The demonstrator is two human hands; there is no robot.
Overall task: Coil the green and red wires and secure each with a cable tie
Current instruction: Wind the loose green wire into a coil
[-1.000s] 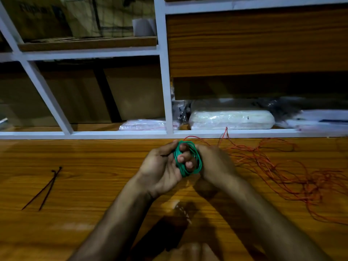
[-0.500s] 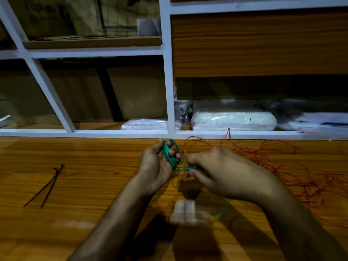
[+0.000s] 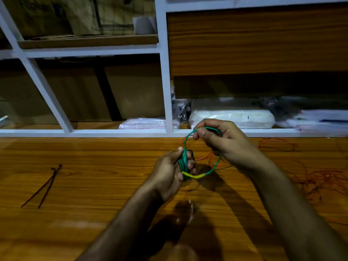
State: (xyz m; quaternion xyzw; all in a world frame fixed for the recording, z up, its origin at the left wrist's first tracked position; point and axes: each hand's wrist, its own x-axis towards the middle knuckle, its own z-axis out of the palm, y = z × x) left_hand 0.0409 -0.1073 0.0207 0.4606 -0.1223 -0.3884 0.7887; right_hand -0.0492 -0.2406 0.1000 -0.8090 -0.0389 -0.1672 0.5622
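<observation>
My left hand (image 3: 170,172) grips a small bundle of green wire (image 3: 184,161) coils above the wooden table (image 3: 94,185). One wider green loop runs up from the bundle to my right hand (image 3: 220,140), which pinches it between thumb and fingers, then curves down to a short yellow stretch near the bundle's bottom. The red wire (image 3: 312,178) lies in a loose tangle on the table to the right, partly behind my right forearm. Two black cable ties (image 3: 45,187) lie crossed on the table at the left, well away from both hands.
White-framed shelving (image 3: 165,91) rises along the table's far edge. Its lowest shelf holds plastic-wrapped white packs (image 3: 231,118), and cardboard boxes (image 3: 75,17) sit higher up. A wood-fronted panel (image 3: 254,38) is at the upper right.
My right hand has risen from beside the bundle to above and right of it, drawing out a wide green loop. My left hand still grips the coils.
</observation>
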